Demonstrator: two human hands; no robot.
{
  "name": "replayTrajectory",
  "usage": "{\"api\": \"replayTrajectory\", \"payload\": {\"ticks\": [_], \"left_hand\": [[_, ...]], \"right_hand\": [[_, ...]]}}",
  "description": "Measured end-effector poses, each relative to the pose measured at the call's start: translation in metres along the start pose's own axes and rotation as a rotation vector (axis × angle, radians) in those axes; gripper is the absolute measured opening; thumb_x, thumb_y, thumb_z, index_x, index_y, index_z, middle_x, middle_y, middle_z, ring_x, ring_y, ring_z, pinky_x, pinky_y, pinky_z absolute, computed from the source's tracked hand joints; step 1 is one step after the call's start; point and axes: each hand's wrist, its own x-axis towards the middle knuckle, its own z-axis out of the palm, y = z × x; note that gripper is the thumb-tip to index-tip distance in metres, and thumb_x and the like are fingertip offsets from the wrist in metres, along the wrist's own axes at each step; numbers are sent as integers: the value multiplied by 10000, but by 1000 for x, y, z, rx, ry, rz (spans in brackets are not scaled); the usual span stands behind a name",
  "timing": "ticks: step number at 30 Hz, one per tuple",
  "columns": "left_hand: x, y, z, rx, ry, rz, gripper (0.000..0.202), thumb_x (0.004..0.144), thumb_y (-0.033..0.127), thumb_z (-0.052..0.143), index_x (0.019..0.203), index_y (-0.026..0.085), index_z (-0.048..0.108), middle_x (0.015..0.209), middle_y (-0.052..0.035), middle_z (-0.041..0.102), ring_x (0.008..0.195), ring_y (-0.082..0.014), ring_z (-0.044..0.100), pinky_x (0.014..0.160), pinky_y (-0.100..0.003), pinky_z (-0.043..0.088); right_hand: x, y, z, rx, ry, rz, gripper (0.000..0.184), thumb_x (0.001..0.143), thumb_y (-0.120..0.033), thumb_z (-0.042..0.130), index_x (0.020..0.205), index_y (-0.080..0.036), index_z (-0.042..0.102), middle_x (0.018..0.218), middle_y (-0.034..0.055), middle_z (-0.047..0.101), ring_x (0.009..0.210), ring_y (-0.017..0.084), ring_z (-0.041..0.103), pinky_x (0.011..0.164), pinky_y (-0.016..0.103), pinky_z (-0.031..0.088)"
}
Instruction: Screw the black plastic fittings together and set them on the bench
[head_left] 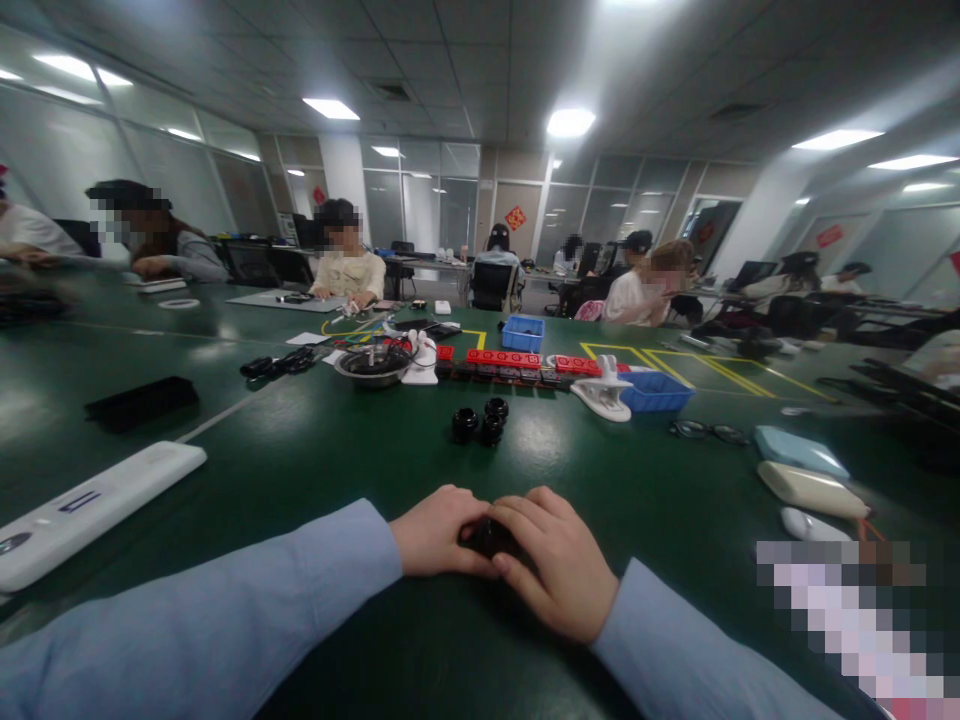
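My left hand (442, 532) and my right hand (556, 562) meet just above the green table, close to me. Between them is a small black rounded piece (486, 537), mostly covered by fingers. My left hand curls round its near and left sides, while my right hand closes over it from the right. Its exact kind cannot be made out. Farther forward, several shiny black ring-shaped cylinders (465, 425) stand in a tight cluster, apart from both hands.
Behind the cylinders runs a row of red blocks (510, 358), between a round metal dish (371, 365) and a blue bin (656, 392). A long white device (105, 510) lies left. Glasses (709, 432) and a cream case (814, 488) lie right. People sit beyond.
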Motion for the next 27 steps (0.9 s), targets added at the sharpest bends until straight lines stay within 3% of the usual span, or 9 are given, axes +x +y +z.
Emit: {"api": "replayTrajectory", "payload": {"ticks": [5,15,21,27], "left_hand": [[0,-2,1,0,10,16,412,709,571,602,728,169,514,663,38,488,623,-128,449,596,-244,296],[1,0,0,28,-2,3,295,675,430,691,760,179,561,670,41,501,643,-140,479,600,-245,311],[0,2,-1,7,8,-2,299,672,453,690,742,190,567,659,40,507,641,-145,474,603,-247,303],[1,0,0,11,14,45,303,699,474,660,770,199,554,699,43,536,670,-146,480,613,-251,281]], "right_hand": [[0,-2,0,-6,-17,7,323,851,-356,441,1092,-154,517,1075,86,575,843,225,450,735,377,370],[2,-6,-3,-27,-59,-40,346,816,-388,486,1086,-173,515,1135,76,560,856,218,458,723,361,350],[3,-9,-5,-6,-120,-38,348,761,-353,548,1067,-190,513,1177,57,540,859,227,442,727,375,339],[1,-11,-5,0,-130,-79,280,780,-354,495,997,-180,533,1112,65,568,827,221,441,707,373,339]]}}
